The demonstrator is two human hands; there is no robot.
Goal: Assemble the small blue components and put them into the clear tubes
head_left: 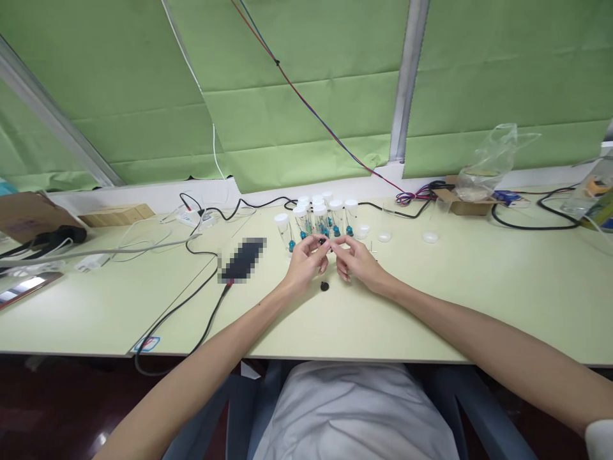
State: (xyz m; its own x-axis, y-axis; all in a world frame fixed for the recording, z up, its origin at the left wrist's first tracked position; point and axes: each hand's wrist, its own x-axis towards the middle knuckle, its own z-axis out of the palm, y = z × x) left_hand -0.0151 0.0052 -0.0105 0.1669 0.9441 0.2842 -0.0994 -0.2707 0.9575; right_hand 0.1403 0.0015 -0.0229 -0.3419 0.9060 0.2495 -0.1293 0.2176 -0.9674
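Note:
Over the table, my left hand (306,260) pinches a small black part (322,241) between thumb and fingers. My right hand (355,260) meets it fingertip to fingertip, its thumb and index finger closed at the same spot; whether they grip the black part or something thinner is too small to tell. Below the hands, a small round black piece (324,286) lies on the tabletop. Just behind them stands a cluster of clear vials with white caps (351,203), holding teal pieces with thin wires. A white cap (364,231) is right of the cluster.
A blurred dark phone-like object (244,259) with a black cable (215,316) lies to the left. White round pieces (430,237) sit on the right. Farther back are a cardboard box with a plastic bag (479,182), cables and a wooden block (117,215).

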